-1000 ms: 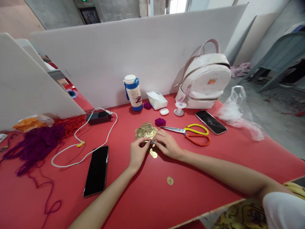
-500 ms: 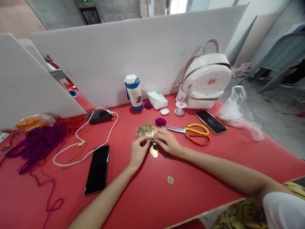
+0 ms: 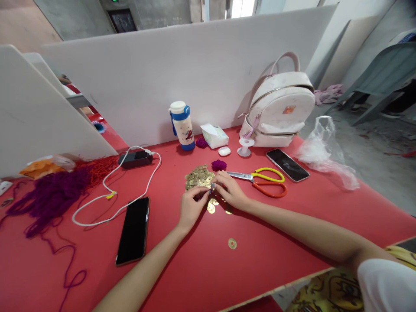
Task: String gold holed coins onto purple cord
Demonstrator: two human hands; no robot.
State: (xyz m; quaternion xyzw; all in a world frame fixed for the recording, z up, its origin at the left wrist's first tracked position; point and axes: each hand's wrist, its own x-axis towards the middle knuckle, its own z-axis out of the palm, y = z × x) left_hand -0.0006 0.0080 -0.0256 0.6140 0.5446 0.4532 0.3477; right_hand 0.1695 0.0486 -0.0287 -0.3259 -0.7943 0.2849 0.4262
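Left hand [image 3: 191, 209], shifted slightly right; right hand [image 3: 232, 193], just beside. Fingertips narrowed, contents unclear; coins [image 3: 197, 177] near; handwork apparently unfinished.

light: soft | opening [image 3: 243, 8]: blown-out | backpack [image 3: 282, 104]: shadow at left | coins [image 3: 199, 177]: glinting | edges: stretched

From your head, the single camera looks forward and down over the flat red table [image 3: 201, 273], near enough to centre your bare left hand [image 3: 191, 208] and bare right hand [image 3: 233, 193], yet wide enough to include the tall white partition [image 3: 139, 86] beyond and grey concrete floor [image 3: 362, 134] at right.
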